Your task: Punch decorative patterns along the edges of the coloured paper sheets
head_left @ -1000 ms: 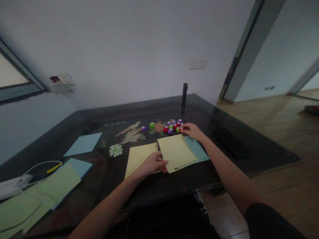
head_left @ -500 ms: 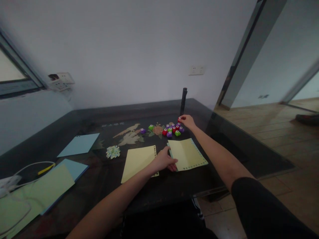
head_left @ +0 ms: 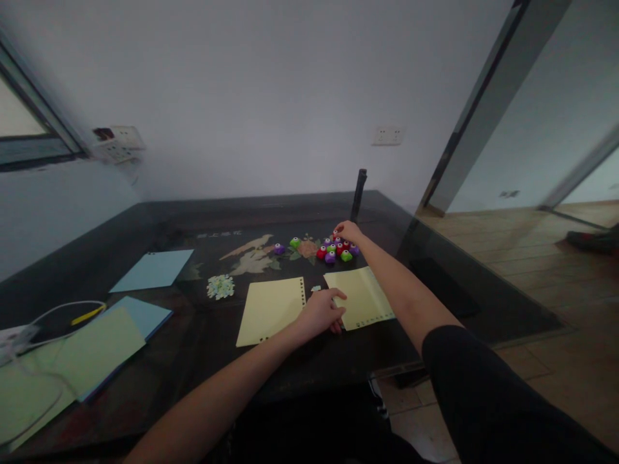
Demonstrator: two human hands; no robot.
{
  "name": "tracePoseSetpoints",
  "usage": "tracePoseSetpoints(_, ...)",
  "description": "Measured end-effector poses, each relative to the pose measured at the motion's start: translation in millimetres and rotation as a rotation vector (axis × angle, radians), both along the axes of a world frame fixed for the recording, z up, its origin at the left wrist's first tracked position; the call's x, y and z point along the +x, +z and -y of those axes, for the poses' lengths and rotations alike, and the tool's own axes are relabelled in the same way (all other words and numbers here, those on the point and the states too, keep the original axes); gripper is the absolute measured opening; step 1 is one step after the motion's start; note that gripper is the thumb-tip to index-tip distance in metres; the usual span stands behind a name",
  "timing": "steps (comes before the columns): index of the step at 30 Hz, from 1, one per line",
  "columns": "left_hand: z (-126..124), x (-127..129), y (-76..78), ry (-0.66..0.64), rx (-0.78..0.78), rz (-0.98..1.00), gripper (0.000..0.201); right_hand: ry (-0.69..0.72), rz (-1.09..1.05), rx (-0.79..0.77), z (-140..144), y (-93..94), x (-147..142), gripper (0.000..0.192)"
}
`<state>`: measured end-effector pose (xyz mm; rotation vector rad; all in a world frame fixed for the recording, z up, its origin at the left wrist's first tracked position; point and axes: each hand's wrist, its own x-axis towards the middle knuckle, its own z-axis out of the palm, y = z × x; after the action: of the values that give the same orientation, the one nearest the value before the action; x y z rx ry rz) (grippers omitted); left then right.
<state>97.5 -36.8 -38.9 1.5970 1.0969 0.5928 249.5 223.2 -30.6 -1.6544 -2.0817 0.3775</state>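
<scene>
My right hand pinches a small red craft punch at the back edge of a cluster of red, green and purple craft punches. My left hand is at the left edge of a pale yellow paper sheet, fingers curled at that edge, partly hidden. Small cut-outs line the sheet's near edge; my right forearm covers its right side. A second yellow sheet, with holes along its right edge, lies beside my left wrist. A few tiny paper bits rest between the sheets.
A heap of tiny paper cut-outs lies left of the sheets. Farther left are a blue sheet, stacked yellow-green paper and a white cable. One purple punch and one green punch sit apart. A black post rises behind.
My right hand has moved left and slightly down with the red punch, toward the cluster. My left hand's upper fingers now reach farther over the sheet. Tiny paper bits now show beside that hand.
</scene>
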Motion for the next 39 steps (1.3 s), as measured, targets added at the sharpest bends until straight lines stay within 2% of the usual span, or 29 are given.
tracePoseSetpoints(5, -1.7, -0.4, -7.7, -0.006, 0.043, -0.045, 0.031, -0.004, -0.048, 0.026, 3.6, 6.7, 2.3, 0.011)
tracePoseSetpoints(9, -2.5, -0.8, -9.9, -0.019, 0.114, -0.112, 0.035, -0.051, -0.142, 0.145, 22.3, 15.4, 17.5, 0.022)
tracePoseSetpoints(11, -1.9, -0.8, -7.2, -0.031, 0.143, -0.162, 0.036, -0.065, -0.193, 0.203, 41.4, 17.4, 31.9, 0.026)
tracePoseSetpoints(14, 0.9, -0.4, 1.9, -0.040, 0.196, -0.276, 0.038, 0.019, -0.350, 0.241, 80.6, 14.8, 56.7, 0.024)
tracePoseSetpoints(17, 6.8, 0.3, 13.5, -0.010, 0.303, -0.452, 0.044, 0.099, -0.287, 0.158, 121.5, 6.4, 75.4, 0.020)
tracePoseSetpoints(19, 13.2, 1.2, 19.9, 0.026, 0.418, -0.603, 0.047, 0.102, -0.209, 0.133, 142.5, 0.3, 81.7, 0.017)
tracePoseSetpoints(21, 21.3, 2.6, 23.2, 0.012, 0.537, -0.693, 0.038, 0.080, -0.116, 0.135, 155.3, -3.8, 84.0, 0.017)
tracePoseSetpoints(24, 33.2, 5.1, 21.3, -0.066, 0.718, -0.683, 0.024, 0.060, 0.012, 0.150, 160.8, -5.6, 83.2, 0.020)
tracePoseSetpoints(27, 39.8, 7.5, 13.0, -0.084, 0.822, -0.644, 0.026, 0.054, 0.111, 0.121, 159.8, -6.1, 79.9, 0.023)
tracePoseSetpoints(32, 37.6, 10.2, 0.5, -0.087, 0.834, -0.580, 0.029, 0.067, 0.221, 0.089, 165.5, -9.0, 69.5, 0.023)
tracePoseSetpoints(39, 30.7, 9.2, -6.1, -0.106, 0.826, -0.511, 0.029, 0.041, 0.282, 0.099, 172.1, -8.1, 60.4, 0.022)
